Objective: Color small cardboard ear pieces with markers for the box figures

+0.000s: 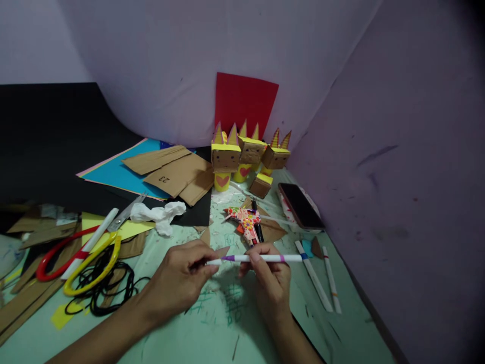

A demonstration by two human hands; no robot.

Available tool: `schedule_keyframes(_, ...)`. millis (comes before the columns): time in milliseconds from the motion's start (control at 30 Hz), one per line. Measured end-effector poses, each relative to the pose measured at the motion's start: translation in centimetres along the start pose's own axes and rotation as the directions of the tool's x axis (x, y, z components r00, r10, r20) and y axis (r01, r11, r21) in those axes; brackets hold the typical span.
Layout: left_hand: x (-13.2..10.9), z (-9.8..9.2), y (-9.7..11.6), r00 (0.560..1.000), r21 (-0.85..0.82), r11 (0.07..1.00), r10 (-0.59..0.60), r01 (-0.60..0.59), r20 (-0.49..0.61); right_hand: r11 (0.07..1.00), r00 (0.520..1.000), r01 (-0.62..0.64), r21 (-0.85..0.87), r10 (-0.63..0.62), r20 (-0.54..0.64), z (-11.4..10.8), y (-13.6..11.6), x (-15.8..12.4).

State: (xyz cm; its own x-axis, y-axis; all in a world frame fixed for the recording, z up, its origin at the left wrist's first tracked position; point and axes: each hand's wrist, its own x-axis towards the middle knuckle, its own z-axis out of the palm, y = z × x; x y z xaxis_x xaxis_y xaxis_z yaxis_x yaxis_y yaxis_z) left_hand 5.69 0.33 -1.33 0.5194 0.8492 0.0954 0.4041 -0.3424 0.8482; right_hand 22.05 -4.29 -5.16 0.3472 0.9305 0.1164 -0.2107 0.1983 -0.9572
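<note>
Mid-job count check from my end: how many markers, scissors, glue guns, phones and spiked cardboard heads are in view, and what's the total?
Markers: 4, including one in the right hand
Scissors: 1
Glue gun: 1
Phone: 1
Spiked cardboard heads: 3
Total: 10

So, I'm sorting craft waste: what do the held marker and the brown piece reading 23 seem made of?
Marker: probably smooth plastic, judging by its straight, even white barrel. Brown piece: likely matte cardboard or thick paper, given its dull tan face and crisp edges.
</note>
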Motion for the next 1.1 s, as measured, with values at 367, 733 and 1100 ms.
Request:
schedule_keyframes(367, 0.02, -0.22, -0.04, 0.999, 0.018, 0.999, -0.029, 0.03, -0.023, 0.998, 0.998, -0.04, 0.046, 0.042, -0.051, 0.43, 0.07, -0.11)
schedule_keyframes(733, 0.18, -0.15, -0.28, 1.0, 0.009, 1.0, -0.004, 0.004, -0.02, 0.998, 0.999, -0.037, 0.054, 0.037, -0.006, 0.49, -0.29, 0.16)
schedule_keyframes(1100, 0.06, -0.18, -0.02, 0.999, 0.013, 0.999, -0.049, 0.049, -0.019, 0.998, 0.999, -0.047, 0.032, 0.046, 0.016, 0.21, -0.07, 0.17)
